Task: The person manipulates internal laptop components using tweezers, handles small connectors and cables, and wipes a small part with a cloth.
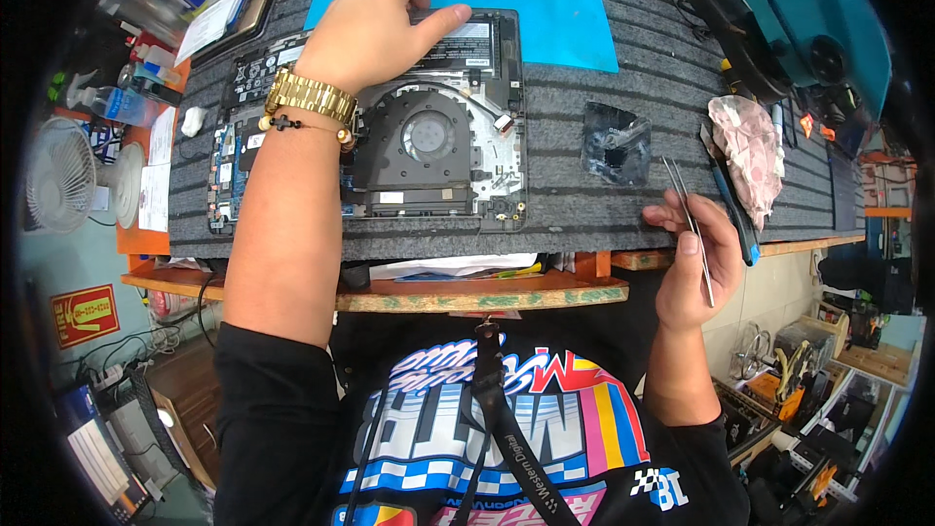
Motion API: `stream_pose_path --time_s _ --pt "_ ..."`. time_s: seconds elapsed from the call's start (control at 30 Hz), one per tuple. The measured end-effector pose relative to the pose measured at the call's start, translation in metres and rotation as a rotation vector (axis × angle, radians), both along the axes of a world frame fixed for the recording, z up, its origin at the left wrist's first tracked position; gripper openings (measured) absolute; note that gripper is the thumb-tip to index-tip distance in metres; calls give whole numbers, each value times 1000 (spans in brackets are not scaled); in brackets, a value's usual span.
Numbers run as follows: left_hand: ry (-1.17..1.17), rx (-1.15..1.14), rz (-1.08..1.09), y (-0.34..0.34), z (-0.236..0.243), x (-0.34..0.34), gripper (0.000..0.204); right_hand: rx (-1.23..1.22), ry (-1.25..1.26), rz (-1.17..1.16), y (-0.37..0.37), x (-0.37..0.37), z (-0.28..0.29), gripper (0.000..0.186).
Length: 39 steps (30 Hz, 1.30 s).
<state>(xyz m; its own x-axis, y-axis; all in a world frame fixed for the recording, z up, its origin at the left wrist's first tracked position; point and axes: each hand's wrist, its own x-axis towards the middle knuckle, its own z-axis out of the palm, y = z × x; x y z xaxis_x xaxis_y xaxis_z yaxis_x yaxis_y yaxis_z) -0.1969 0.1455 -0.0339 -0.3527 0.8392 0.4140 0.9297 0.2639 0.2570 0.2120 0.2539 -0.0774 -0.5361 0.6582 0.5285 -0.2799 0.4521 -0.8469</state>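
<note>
An opened laptop base (502,151) lies on the striped grey mat, its circuit board, battery (466,47) and round black fan (427,133) exposed. My left hand (375,27) reaches across to the laptop's far edge, thumb stretched out over the battery and fingers bent beyond the edge; whether it grips the edge is hard to see. At the bench's front right, my right hand (706,258) holds metal tweezers (690,219) between thumb and fingers, tips pointing up and away. Left of the tweezers sits a dark, shiny plastic piece (616,144). A loose cable connector (503,123) shows near the fan.
A blue mat (560,15) lies behind the laptop. To the right are a crumpled pinkish cloth (748,161), a dark tool with a blue end (730,195) and a large teal machine (828,10). A white fan (63,175) and bottles stand at left.
</note>
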Motion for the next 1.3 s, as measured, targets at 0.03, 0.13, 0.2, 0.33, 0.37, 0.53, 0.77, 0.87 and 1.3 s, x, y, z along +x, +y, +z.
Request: stream_pose_path --time_s 0.03,0.13,0.2,0.33,0.37,0.53,0.77,0.87,1.3 --pt "-14 9 14 2 -3 -4 62 2 -4 6 0 0 1 33" --pt "-2 -23 54 4 -2 0 61 -13 3 -15 -3 -1 -1 31" --pt "-2 -40 76 4 0 4 68 -25 12 -41 0 0 0 30" --pt "110 -71 138 1 2 8 76 184 -92 -30 6 -1 10 26" --pt "117 -97 158 1 5 9 75 277 -162 -70 7 -2 12 24" --pt "157 -101 194 3 1 9 73 139 -79 -109 -1 -7 5 19" --pt "161 -52 202 1 3 9 68 -12 -11 -69 -14 7 14 21" --pt "155 -85 216 -1 2 7 69 -16 -17 -61 -18 5 16 21" --pt "160 116 167 -6 33 38 49 386 -510 -52 0 11 47 22"
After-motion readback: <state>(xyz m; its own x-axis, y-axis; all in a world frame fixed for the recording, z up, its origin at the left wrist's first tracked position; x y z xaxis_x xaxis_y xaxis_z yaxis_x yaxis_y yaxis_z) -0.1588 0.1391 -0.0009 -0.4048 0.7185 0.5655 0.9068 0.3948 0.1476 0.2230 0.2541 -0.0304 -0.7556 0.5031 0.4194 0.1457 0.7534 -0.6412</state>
